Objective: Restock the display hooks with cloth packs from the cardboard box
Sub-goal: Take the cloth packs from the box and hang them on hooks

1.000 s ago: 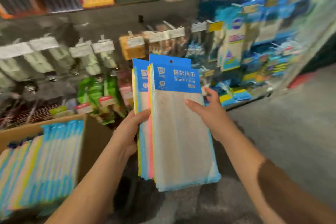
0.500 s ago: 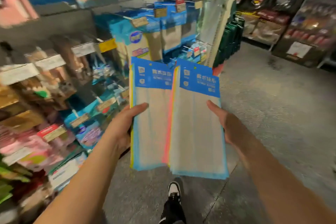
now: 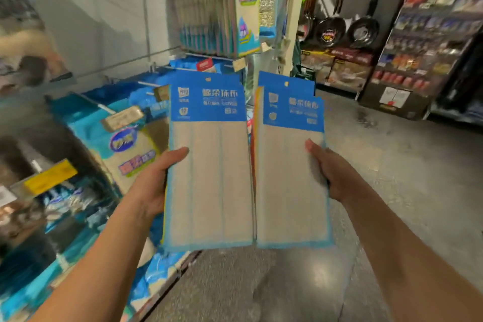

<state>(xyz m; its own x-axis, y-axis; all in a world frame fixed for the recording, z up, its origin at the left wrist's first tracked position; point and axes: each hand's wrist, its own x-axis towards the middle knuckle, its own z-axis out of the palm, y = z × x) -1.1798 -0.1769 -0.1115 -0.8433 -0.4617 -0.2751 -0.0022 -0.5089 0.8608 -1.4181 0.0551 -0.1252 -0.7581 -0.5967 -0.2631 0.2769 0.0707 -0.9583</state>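
Note:
Two bundles of cloth packs stand upright side by side in front of me, each beige with a blue header card and a hang hole. My left hand grips the left bundle by its left edge, thumb on the front. My right hand holds the right bundle by its right edge. The bundles touch along their inner edges. Display hooks with hanging cloth packs stick out from the rack on the left and behind. The cardboard box is out of view.
A shelving rack with blue packaged goods and price tags runs along the left. Grey floor opens to the right. Across the aisle, black pans hang on a dark rack beside shelves of goods.
The view has swung right, away from the cardboard box. The single stack has been split into two bundles, one in each hand, now raised closer to the hooks at the rack's end.

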